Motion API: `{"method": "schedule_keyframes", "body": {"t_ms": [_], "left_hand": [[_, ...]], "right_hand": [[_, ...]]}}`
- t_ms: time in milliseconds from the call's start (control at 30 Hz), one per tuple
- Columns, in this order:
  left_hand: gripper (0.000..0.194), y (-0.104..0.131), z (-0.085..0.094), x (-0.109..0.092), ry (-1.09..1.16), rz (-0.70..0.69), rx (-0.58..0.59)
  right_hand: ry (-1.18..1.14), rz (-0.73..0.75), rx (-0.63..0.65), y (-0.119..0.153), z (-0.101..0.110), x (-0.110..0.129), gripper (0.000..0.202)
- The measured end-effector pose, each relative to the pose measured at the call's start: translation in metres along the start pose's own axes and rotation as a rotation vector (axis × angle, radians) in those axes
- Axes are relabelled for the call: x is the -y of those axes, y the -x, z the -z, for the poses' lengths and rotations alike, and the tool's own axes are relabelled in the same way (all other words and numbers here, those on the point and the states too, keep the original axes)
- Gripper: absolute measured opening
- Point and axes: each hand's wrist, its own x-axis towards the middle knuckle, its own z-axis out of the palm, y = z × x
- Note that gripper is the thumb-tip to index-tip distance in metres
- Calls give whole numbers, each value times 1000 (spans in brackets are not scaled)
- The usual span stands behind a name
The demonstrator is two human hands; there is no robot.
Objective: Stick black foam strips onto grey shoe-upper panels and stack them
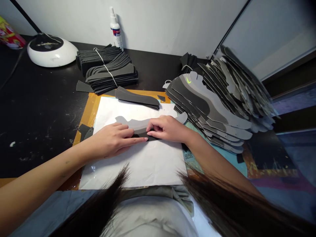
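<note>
A curved light grey piece (139, 124) with a dark grey piece (142, 134) along its near edge lies on white paper (148, 164). My left hand (116, 139) rests on the left part of both, its index finger stretched along the dark piece and the other fingers bent. On the right, my right hand (165, 128) has its thumb and bent fingers pressed together at the dark piece's edge. Behind the hands lies a small stack of dark curved pieces (137, 98).
Bundled dark strips (111, 70) and a spray bottle (116, 31) stand at the back. A white lamp base (51, 52) is at far left. Layered grey panels (207, 98) and a taller leaning pile (237, 82) occupy the right.
</note>
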Motion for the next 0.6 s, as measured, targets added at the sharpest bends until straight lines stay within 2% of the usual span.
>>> {"method": "schedule_keyframes", "body": {"t_ms": [200, 600], "left_hand": [[57, -5, 4, -5, -120, 32, 164], [53, -6, 3, -6, -131, 6, 116]], "right_hand": [[-3, -7, 1, 1, 0, 1, 1], [-50, -17, 12, -1, 1, 0, 6]]}}
